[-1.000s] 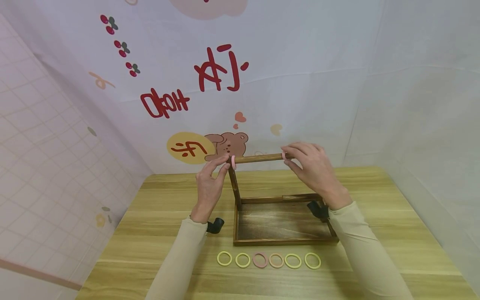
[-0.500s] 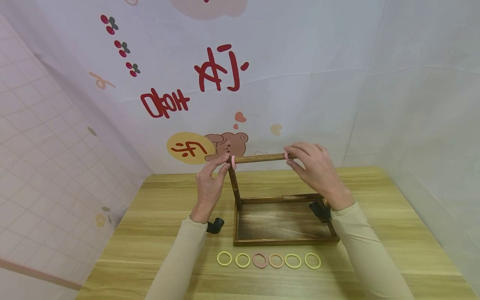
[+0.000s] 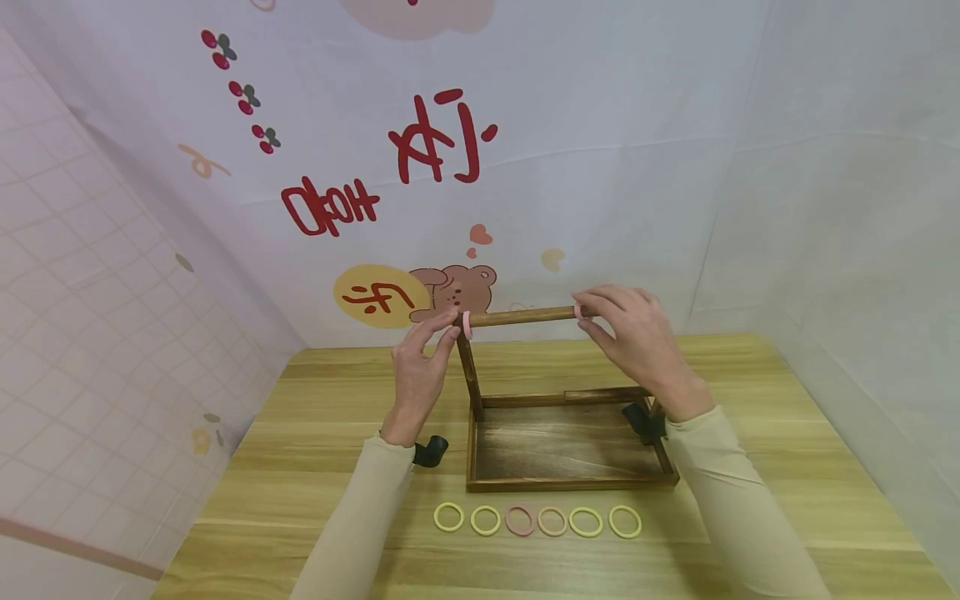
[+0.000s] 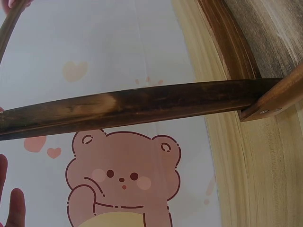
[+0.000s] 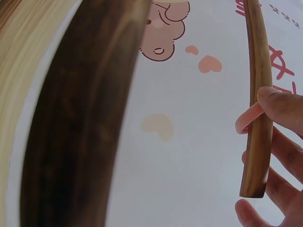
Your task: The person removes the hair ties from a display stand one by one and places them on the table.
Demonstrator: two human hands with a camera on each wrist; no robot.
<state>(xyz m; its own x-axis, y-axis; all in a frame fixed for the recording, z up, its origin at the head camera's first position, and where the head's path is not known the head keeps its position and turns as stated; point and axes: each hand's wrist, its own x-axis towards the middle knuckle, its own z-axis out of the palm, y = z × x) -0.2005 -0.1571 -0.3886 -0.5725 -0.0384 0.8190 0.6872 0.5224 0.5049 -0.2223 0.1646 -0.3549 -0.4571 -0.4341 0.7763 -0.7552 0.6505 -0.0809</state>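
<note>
A dark wooden stand (image 3: 570, 484) with a tray-like base rests on the table. Its left upright (image 3: 470, 373) carries a horizontal wooden bar (image 3: 525, 316). My left hand (image 3: 420, 375) pinches the stand at the upright's top, thumb and index finger at the bar's left end. Just right of them a pink ring (image 3: 467, 326) hangs around the bar. Near the bar's other end, my right hand (image 3: 637, 346) pinches a second pink ring (image 5: 248, 117) that encircles the bar. In the right wrist view the bar's tip shows free below the fingers.
In front of the stand lie several rings in a row: yellow ones (image 3: 448, 528), a pink one (image 3: 510, 528) and an orange one (image 3: 553, 533). A printed cloth (image 3: 600, 192) hangs behind the wood-grain table (image 3: 337, 417). A blurred dark wooden piece (image 5: 75, 123) fills the right wrist view's left side.
My right hand has slid a short way to the right along the bar, taking the pink ring toward the free end. The left hand and the other rings keep their places.
</note>
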